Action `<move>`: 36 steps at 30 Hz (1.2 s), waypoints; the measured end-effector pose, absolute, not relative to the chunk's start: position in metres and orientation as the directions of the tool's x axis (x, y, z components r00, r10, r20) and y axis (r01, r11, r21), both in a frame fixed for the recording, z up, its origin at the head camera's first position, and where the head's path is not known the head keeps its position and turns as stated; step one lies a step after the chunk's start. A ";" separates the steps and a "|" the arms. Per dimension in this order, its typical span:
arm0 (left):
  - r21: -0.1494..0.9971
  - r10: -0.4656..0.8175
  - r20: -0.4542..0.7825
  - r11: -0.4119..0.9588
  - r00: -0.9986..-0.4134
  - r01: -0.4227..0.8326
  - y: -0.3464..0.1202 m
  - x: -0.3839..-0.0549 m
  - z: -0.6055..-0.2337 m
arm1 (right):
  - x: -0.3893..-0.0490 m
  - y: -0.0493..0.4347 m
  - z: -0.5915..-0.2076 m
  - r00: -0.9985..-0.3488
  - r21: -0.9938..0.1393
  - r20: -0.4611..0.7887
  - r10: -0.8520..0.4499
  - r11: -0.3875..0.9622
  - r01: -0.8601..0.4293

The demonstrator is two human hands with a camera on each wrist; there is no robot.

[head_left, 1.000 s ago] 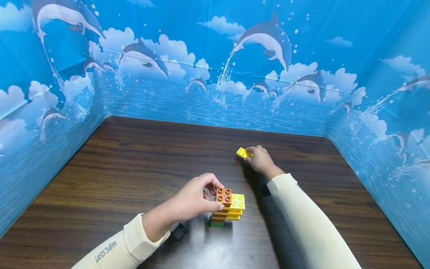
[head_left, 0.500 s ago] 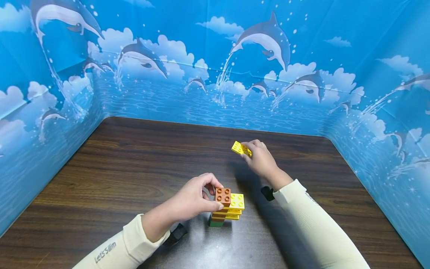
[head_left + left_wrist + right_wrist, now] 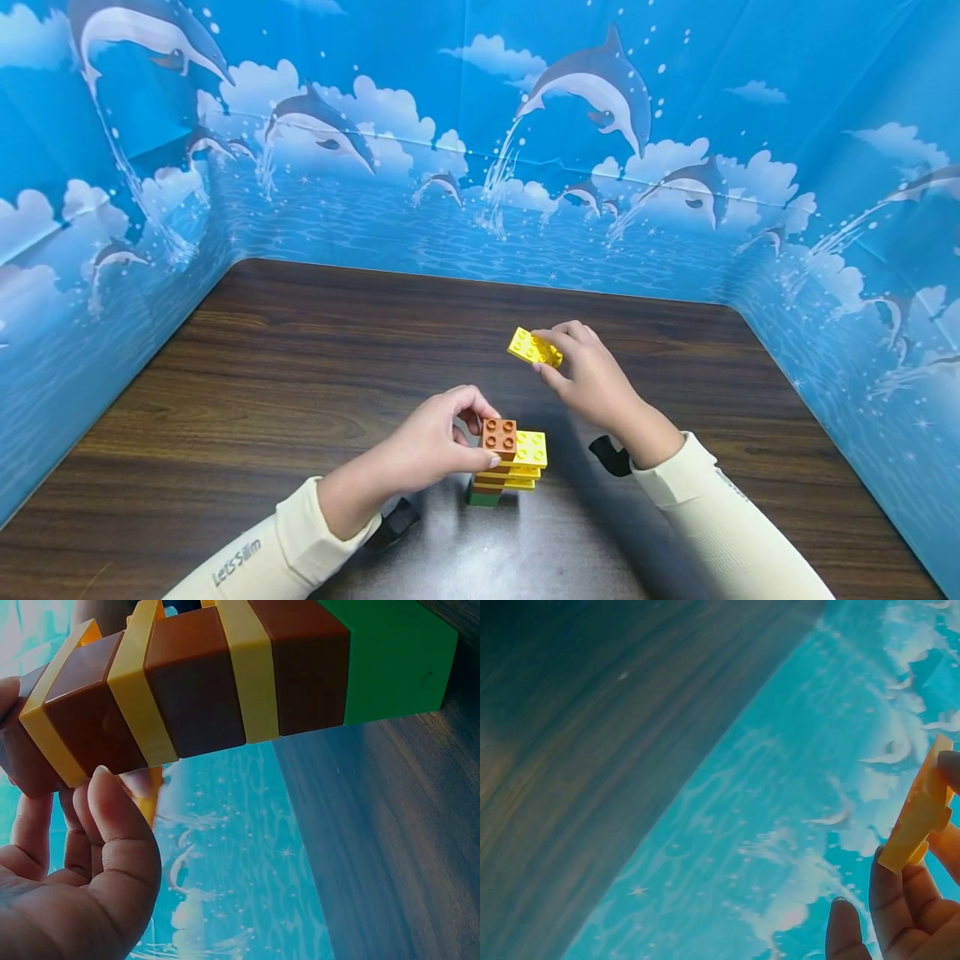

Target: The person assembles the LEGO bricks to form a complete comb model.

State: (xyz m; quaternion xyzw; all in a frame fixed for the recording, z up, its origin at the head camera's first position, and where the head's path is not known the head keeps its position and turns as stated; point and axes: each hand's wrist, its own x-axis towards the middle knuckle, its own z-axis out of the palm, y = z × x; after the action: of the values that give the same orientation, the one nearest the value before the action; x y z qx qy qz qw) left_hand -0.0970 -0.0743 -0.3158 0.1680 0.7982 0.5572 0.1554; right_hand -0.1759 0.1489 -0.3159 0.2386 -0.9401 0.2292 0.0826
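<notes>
A tower of building bricks [image 3: 196, 682] stands on the table, brown bricks alternating with thin yellow plates above a green brick [image 3: 397, 664] at the bottom. Its top brown brick [image 3: 498, 435] shows four-stud rows from above, and yellow plates [image 3: 531, 450] jut out to the right. My left hand [image 3: 438, 433] grips the tower near its top, thumb in front and fingers behind. Beyond the tower and to its right, my right hand [image 3: 588, 371] pinches a thin yellow building plate [image 3: 525, 344] between thumb and fingers, raised over the table. The left wrist view shows the tower's side close up.
The dark wooden table [image 3: 300, 358] reaches back to a blue dolphin-print curtain [image 3: 360, 217], which rises along the back and both sides. Black straps [image 3: 611, 456] sit at both wrists, below cream sleeves.
My right hand has lifted the yellow plate from far back on the table and drawn it nearer and slightly left, tilting it. The left hand and tower have stayed in place.
</notes>
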 end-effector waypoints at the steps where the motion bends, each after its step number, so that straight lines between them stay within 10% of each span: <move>1: 0.943 0.444 -0.059 0.320 -0.894 0.097 -0.074 -0.097 -0.316 | -0.172 0.149 -0.314 -0.866 -0.391 0.272 -0.419 0.775 -0.497; 36: 0.955 0.455 -0.048 0.282 -0.889 0.092 -0.077 -0.096 -0.316 | -0.112 0.157 -0.296 -0.631 -0.465 0.365 -0.685 0.453 -0.761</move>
State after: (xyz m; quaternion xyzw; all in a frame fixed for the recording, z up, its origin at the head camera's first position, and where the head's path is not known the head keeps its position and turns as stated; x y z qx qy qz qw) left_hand -0.0955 -0.0769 -0.3163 0.1742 0.7848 0.5734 0.1581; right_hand -0.1122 0.1575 -0.2965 0.4252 -0.8500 0.3046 0.0621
